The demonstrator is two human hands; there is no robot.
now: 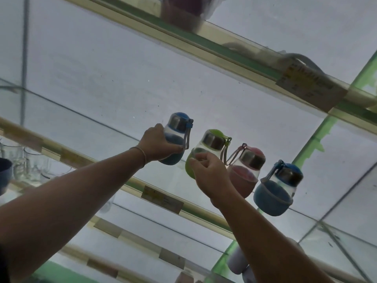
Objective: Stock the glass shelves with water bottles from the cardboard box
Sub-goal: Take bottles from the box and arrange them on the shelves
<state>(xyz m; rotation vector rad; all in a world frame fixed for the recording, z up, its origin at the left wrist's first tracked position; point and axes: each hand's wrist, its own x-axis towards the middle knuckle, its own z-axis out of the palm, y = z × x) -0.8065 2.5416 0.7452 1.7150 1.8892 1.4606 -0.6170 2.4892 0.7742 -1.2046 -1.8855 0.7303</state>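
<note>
Head view showed pink bottle (pixel 243 172) and right blue bottle (pixel 275 190) already shelved, left hand (pixel 157 145) gripping blue bottle (pixel 175 137), right hand (pixel 210 176) gripping green bottle (pixel 204 152), box unseen.

Your right hand (pixel 212 176) covers most of the green bottle (pixel 212 139). The labels (pixel 310 86) along the shelf edges are too blurred to read. A dark bowl (pixel 4 176) is cut off at the left edge, and the top edge crops what may be a wrapped pink cup (pixel 183 11).

Shelf labels (pixel 311 86) unreadable (too blurred), no txt.
</note>
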